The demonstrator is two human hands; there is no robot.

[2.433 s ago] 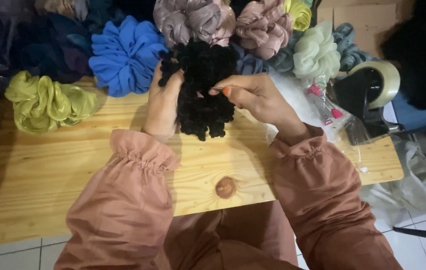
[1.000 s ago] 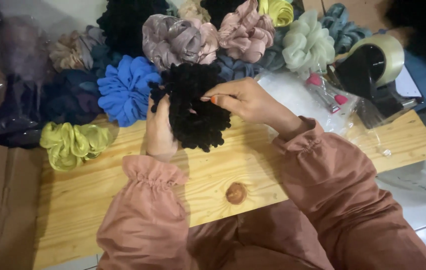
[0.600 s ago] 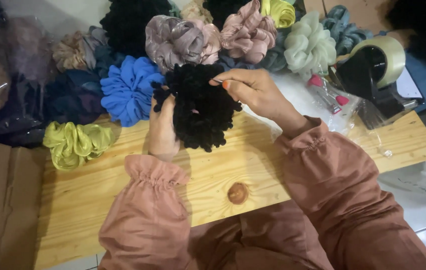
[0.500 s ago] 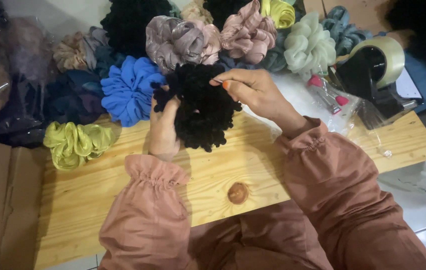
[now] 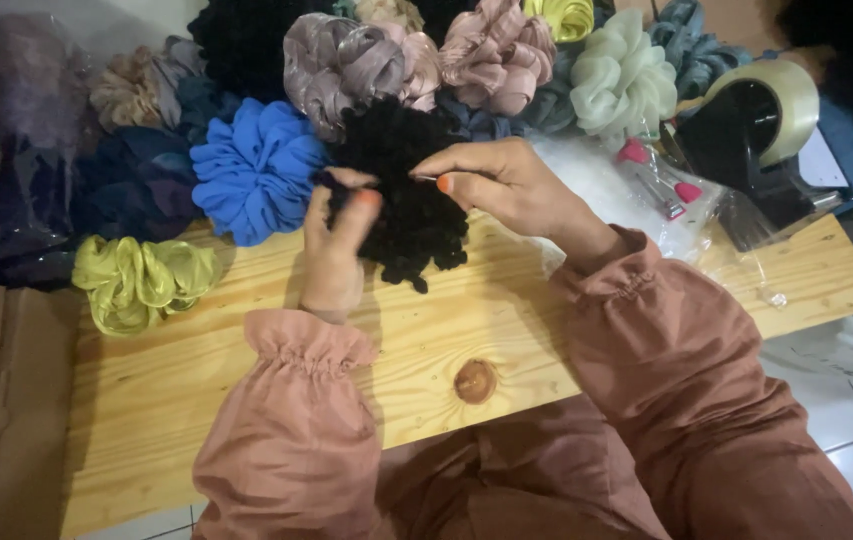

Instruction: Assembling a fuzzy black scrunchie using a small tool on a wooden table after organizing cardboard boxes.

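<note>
Clearly the black scrunchie [image 5: 401, 195] was a soft, light thing: a thick ruffle of dark fabric, limp enough to sag over the bench [image 5: 446, 330] edge of the pile and springy rather than fragile. It sat between the two hands, its lower frill resting on the wood, its top against the heap behind. The left hand [image 5: 334, 245] pinched its left edge between thumb and fingers, closed on the fabric. The right hand [image 5: 501, 185] gripped the upper right side, fingertips drawn together as if nipping something small, perhaps a needle or pin, though the view was too coarse to be sure. A hold on the gathered inner ring would likely serve best, since the outer frill would just stretch and slip.

Counted, one black scrunchie was in hand. Around it lay one blue scrunchie [image 5: 256, 170], one yellow-green scrunchie [image 5: 141, 280] on the bench, one pale green scrunchie [image 5: 621, 80], two dusty pink satin ones [image 5: 426, 55], and several darker ones at the back that ran together. One tape dispenser [image 5: 756, 120] stood at the right, beside one clear bag [image 5: 646, 185] with small pink pieces
</note>
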